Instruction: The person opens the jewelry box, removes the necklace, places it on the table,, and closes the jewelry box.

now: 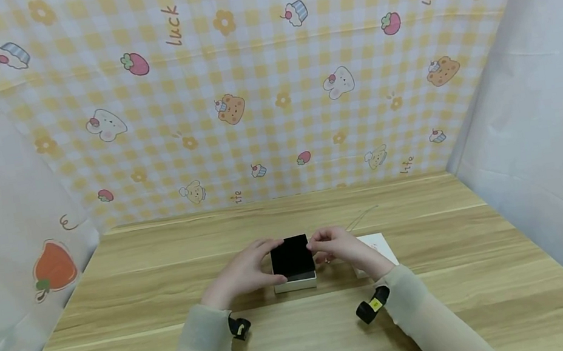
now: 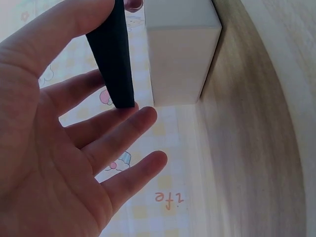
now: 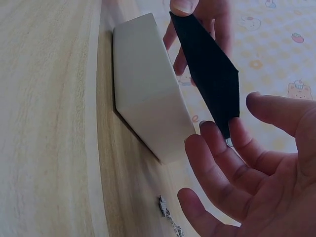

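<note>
A flat black pad (image 1: 292, 255) lies tilted just above a white box (image 1: 296, 285). My left hand (image 1: 246, 273) grips the pad across its width, thumb at the near edge and fingers at the far edge, as the left wrist view shows. At the pad's right edge, my right hand (image 1: 338, 245) has its fingertips against a corner from below. In the right wrist view its thumb stands a little apart from the pad (image 3: 210, 69), and the other fingers are loosely bent. The inside of the box is hidden under the pad.
A white lid (image 1: 379, 244) with a small print lies on the wooden table (image 1: 308, 343), partly behind the right wrist. A thin cord (image 1: 363, 215) stretches beyond the right hand. Beside the box lies a silver chain (image 3: 169, 213). A patterned cloth (image 1: 255, 81) hangs behind.
</note>
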Motion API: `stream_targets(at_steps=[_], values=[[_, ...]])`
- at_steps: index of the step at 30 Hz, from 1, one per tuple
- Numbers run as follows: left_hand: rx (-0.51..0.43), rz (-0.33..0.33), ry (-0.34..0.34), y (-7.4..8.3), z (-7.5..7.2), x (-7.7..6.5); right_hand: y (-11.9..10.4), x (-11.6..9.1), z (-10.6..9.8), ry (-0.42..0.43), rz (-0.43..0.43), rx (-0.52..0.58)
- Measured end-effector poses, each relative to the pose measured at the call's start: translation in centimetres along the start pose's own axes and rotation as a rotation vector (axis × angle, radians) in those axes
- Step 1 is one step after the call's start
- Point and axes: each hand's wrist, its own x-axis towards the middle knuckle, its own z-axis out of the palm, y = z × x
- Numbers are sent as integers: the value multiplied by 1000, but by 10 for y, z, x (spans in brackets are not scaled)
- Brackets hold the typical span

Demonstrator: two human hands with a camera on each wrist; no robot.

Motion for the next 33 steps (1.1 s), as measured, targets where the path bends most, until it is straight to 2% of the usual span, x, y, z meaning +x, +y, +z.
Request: stream_targets(at_steps=[9, 20, 33], values=[[-18, 13, -16, 0, -1, -1, 1, 0, 0, 3, 4, -28], [9, 17, -22, 3, -1, -1, 5, 1, 1, 2, -14, -45], [16, -10, -46, 2, 2, -2, 6, 1, 1, -4, 2, -62]])
